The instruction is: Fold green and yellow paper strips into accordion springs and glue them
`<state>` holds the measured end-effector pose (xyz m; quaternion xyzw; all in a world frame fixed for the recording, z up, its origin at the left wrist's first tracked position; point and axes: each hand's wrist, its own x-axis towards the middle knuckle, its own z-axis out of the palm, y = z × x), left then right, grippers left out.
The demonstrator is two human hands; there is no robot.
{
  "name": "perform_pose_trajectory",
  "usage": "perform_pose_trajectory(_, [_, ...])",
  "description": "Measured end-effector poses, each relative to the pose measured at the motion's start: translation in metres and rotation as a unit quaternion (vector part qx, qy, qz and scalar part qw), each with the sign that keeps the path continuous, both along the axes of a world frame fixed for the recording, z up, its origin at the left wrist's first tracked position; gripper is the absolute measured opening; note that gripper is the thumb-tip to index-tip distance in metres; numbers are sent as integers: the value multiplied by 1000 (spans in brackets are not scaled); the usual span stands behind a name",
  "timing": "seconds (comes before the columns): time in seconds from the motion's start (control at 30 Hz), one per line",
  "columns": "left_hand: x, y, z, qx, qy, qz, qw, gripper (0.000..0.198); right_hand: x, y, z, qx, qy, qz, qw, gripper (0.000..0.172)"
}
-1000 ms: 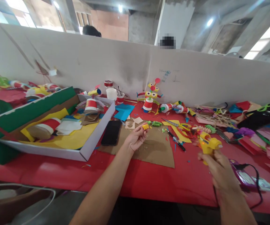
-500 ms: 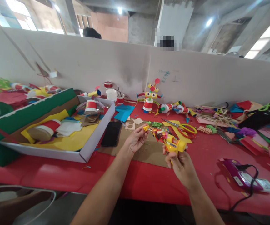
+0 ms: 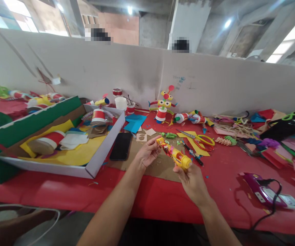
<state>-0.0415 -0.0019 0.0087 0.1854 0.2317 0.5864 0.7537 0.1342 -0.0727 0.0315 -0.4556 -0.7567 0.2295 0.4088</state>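
Between my hands is a yellow tube-shaped thing (image 3: pixel 173 154) with a colourful printed middle and a window near its thick end; I cannot tell its exact kind. My left hand (image 3: pixel 149 152) pinches its narrow yellow tip. At the thick end, my right hand (image 3: pixel 192 179) is closed round it from below, its fingers partly hidden. The thing tilts down to the right, over a brown cardboard sheet (image 3: pixel 160 172). Just beyond it lie a black pen (image 3: pixel 192 153), scissors with red and yellow handles (image 3: pixel 206 141) and a green folded-paper spring (image 3: pixel 169 135).
Left stands a box (image 3: pixel 92 167) with yellow sheets and paper cups. A black phone (image 3: pixel 121 146) lies beside it. Paper-cup figures (image 3: pixel 161 114) stand and lie near the white partition (image 3: pixel 127 71). To the right are paper scraps, a black bottle (image 3: pixel 288 126) and a purple power strip (image 3: pixel 264 191).
The narrow yellow tip, apart from the body with a metallic bit showing between, now sits against it. My right hand has moved slightly left and down, exposing the black pen.
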Motion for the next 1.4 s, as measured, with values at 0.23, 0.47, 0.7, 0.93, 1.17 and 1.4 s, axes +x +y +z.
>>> perform_pose_trajectory(0.23, [1,-1,2,6,0,-2,1000,31,0,-3,5,78,-51,-9,996,20])
perform_pose_trajectory(0.47, [-1,-1,0,23,5,-4,1000,32,3,-3,1,99,-84,-4,992,18])
perform_pose_trajectory(0.7, [-1,-2,3,19,18,-1,1000,29,2,-3,0,95,-89,13,991,13])
perform_pose_trajectory(0.93, [-2,-2,5,6,24,-8,1000,30,2,-2,-2,89,-91,13,992,18])
perform_pose_trajectory(1.17, [-2,-3,4,8,25,-6,1000,30,0,-2,0,100,-114,12,988,14])
perform_pose_trajectory(1.4, [-1,-2,4,11,29,-8,1000,32,4,-4,-3,93,-116,11,989,14])
